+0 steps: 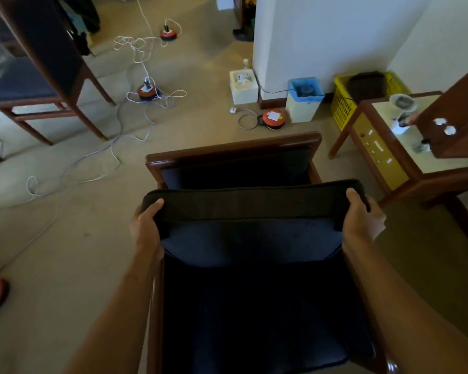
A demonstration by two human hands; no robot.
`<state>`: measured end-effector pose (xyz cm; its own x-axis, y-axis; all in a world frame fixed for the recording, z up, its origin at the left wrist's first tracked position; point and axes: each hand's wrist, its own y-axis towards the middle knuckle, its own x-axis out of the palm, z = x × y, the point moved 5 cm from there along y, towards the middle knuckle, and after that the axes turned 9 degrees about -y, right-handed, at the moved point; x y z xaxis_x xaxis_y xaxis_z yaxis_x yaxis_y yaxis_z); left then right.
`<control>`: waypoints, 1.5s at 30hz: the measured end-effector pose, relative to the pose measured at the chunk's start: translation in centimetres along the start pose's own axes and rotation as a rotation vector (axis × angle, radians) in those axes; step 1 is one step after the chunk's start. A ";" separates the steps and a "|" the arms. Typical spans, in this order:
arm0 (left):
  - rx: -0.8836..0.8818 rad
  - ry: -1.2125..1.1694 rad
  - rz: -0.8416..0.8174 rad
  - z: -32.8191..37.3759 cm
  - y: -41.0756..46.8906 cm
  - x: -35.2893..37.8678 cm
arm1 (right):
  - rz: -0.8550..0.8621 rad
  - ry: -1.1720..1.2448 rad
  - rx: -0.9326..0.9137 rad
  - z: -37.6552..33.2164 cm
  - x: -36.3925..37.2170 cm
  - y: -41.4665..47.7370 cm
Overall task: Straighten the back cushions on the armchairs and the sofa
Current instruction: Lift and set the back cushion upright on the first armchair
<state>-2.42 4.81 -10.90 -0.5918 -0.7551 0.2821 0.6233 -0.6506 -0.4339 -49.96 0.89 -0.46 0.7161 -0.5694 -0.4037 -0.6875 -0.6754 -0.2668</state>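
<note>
A wooden-framed armchair [235,148] with dark navy upholstery stands right below me, its backrest rail at the far side. I hold its dark back cushion [254,211] pulled forward off the backrest, above the seat cushion [254,306]. My left hand [146,220] grips the cushion's upper left corner, thumb on top. My right hand [361,214] grips the upper right corner the same way. A gap shows between the cushion and the backrest. A second armchair [38,76] with a navy seat stands at the far left.
White cables [135,49] and orange cable reels [273,118] lie on the beige carpet beyond the chair. A wooden side table [405,168] stands to the right. A blue-lined bin [304,99], a yellow basket [343,106] and a white wall corner [308,36] sit behind.
</note>
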 end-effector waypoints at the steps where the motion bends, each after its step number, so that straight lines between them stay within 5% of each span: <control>1: 0.005 0.009 0.015 0.1 0.8 0.4 | -0.015 -0.012 -0.002 -0.5 1.3 0.8; 19: -0.001 0.222 0.218 -3.7 12.2 6.4 | -0.226 -0.370 -0.081 -1.4 17.8 12.4; 25: 0.208 0.628 0.231 -2.4 11.6 7.8 | -0.252 -0.440 -0.162 -2.5 19.3 12.4; 28: 0.276 1.021 0.166 -1.1 10.5 9.2 | -0.264 -0.490 -0.211 -2.6 18.4 12.5; 31: 0.411 1.339 0.028 -0.5 7.1 12.4 | -0.314 -0.606 -0.300 -2.1 16.9 12.2; 35: 0.541 1.446 -0.370 -2.2 -0.6 18.6 | -0.347 -0.771 -0.415 -1.0 12.2 11.4; 39: 0.672 1.507 -0.692 -5.0 -10.1 24.4 | -0.267 -0.887 -0.511 0.9 3.1 9.6; 45: 0.930 1.564 -1.068 -10.5 -26.1 30.5 | -0.130 -0.924 -0.404 6.4 -14.6 6.5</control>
<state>-42.08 -0.39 0.07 -0.3303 0.2053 -0.9213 -0.4486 -0.8929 -0.0382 -65.63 7.82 -1.87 0.2913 -0.0114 -0.9566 -0.3965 -0.9115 -0.1098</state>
